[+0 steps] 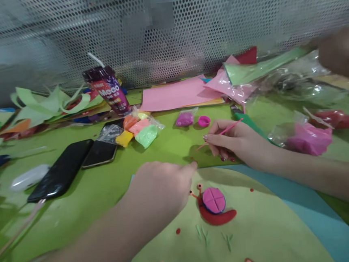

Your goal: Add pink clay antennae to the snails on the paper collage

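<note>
Snail [214, 201] of red, clay-like material with a round pink shell lies on a pale green paper disc [262, 229], beside the person's left hand [163, 185]. That hand's index finger extends near the disc's upper edge; with the thumb apparently hidden, whether its grip is apart or together cannot be told. The right hand [239, 139] has its grip clamped on a thin pink stick [232, 126] above the bright green desk [170, 147].
</note>
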Motion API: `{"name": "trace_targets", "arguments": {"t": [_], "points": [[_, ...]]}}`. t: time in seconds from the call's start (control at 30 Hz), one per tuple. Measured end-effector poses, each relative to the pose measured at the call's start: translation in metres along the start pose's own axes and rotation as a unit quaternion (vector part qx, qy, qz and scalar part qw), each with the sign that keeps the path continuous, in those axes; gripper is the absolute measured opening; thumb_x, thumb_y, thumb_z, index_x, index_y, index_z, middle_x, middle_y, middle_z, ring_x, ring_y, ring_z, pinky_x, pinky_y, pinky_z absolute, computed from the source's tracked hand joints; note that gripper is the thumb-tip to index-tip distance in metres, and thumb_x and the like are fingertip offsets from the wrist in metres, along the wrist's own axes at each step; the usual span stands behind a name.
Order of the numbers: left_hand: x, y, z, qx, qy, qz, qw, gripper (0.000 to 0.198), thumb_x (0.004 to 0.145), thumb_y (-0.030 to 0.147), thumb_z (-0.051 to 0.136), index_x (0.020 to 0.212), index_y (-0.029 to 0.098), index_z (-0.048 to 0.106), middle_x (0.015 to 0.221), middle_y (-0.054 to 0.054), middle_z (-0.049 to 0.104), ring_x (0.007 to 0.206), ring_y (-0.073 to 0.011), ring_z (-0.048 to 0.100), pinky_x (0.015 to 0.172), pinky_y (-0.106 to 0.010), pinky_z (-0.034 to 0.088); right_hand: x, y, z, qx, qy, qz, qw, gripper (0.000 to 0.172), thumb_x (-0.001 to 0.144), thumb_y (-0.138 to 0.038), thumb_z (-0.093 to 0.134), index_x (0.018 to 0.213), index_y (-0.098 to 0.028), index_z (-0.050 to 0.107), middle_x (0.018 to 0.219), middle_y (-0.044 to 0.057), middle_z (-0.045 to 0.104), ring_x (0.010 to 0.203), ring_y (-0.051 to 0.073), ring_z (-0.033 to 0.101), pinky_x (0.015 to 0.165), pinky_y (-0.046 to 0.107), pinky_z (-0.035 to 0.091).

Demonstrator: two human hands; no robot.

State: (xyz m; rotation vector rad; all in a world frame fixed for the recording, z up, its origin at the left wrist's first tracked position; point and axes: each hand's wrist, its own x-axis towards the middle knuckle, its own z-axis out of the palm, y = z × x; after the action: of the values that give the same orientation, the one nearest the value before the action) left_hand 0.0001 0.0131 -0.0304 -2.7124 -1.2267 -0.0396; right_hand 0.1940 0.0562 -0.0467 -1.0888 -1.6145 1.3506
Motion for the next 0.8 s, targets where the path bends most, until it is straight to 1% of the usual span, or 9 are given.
{"name": "trace_targets", "arguments": {"t": [0.1, 0.17, 0.27, 0.5, 0.6, 0.7, 0.8], "points": [[0.003, -0.006, 0.006, -0.028, 0.031, -0.029, 0.999, 0.028, 0.076, 0.012, 0.045, 0.088, 0.022, 0.069, 0.051, 0.001, 0.062, 0.043, -0.014, 0.053, 0.04, -0.025, 0.022, 0.0, -0.001, 0.0, 0.001, 0.004, 0.01, 1.0, 0.021, 0.078, -0.031, 0.059, 0.066, -0.018, 0.048, 0.051, -0.003, 0.054, 0.038, 0.005, 0.042, 0.033, 0.014, 0.03], [0.005, -0.008, 0.009, -0.037, 0.033, -0.033, 0.998, 0.025, 0.077, 0.015, 0.045, 0.085, 0.021, 0.068, 0.048, 0.001, 0.059, 0.043, -0.0133, 0.052, 0.041, -0.023, 0.024, 0.0, -0.002, 0.001, 0.002, 0.004, 0.019, 1.0, 0.021, 0.078, -0.031, 0.059, 0.066, -0.018, 0.048, 0.051, -0.003, 0.054, 0.038, 0.005, 0.042, 0.033, 0.014, 0.03], [0.005, -0.01, 0.013, -0.031, 0.031, -0.006, 0.999, 0.022, 0.08, 0.017, 0.046, 0.083, 0.02, 0.067, 0.047, 0.001, 0.057, 0.043, -0.013, 0.051, 0.042, -0.023, 0.024, 0.0, -0.001, 0.001, 0.009, 0.005, 0.023, 1.0, 0.021, 0.077, -0.031, 0.06, 0.066, -0.018, 0.047, 0.051, -0.003, 0.054, 0.038, 0.006, 0.042, 0.033, 0.014, 0.03], [0.006, -0.015, 0.016, -0.007, 0.066, 0.052, 0.996, 0.025, 0.087, 0.018, 0.041, 0.079, 0.018, 0.065, 0.051, 0.001, 0.058, 0.048, -0.012, 0.053, 0.043, -0.023, 0.029, 0.0, 0.0, 0.001, 0.021, 0.004, 0.011, 1.0, 0.023, 0.077, -0.033, 0.061, 0.068, -0.018, 0.047, 0.05, -0.004, 0.054, 0.038, 0.005, 0.043, 0.033, 0.014, 0.029], [0.009, -0.016, 0.016, 0.017, 0.086, 0.091, 0.992, 0.023, 0.087, 0.016, 0.042, 0.08, 0.016, 0.065, 0.056, 0.0, 0.06, 0.049, -0.014, 0.054, 0.041, -0.026, 0.028, 0.0, 0.001, 0.001, 0.022, 0.004, 0.012, 1.0, 0.021, 0.078, -0.032, 0.06, 0.069, -0.018, 0.047, 0.05, -0.005, 0.054, 0.038, 0.005, 0.042, 0.033, 0.014, 0.029], [0.011, -0.015, 0.015, 0.042, 0.112, 0.127, 0.985, 0.022, 0.085, 0.012, 0.043, 0.082, 0.015, 0.065, 0.054, 0.0, 0.058, 0.046, -0.0146, 0.052, 0.041, -0.027, 0.027, 0.001, 0.001, 0.001, 0.021, 0.006, 0.013, 1.0, 0.021, 0.078, -0.031, 0.059, 0.069, -0.018, 0.047, 0.05, -0.005, 0.053, 0.038, 0.004, 0.041, 0.033, 0.014, 0.029], [0.011, -0.014, 0.014, 0.043, 0.113, 0.124, 0.985, 0.024, 0.086, 0.013, 0.042, 0.081, 0.015, 0.065, 0.053, 0.001, 0.057, 0.046, -0.0138, 0.052, 0.042, -0.027, 0.027, 0.0, 0.0, 0.001, 0.018, 0.009, 0.015, 1.0, 0.023, 0.078, -0.034, 0.061, 0.069, -0.017, 0.047, 0.05, -0.005, 0.052, 0.039, 0.005, 0.042, 0.033, 0.014, 0.028]]}}
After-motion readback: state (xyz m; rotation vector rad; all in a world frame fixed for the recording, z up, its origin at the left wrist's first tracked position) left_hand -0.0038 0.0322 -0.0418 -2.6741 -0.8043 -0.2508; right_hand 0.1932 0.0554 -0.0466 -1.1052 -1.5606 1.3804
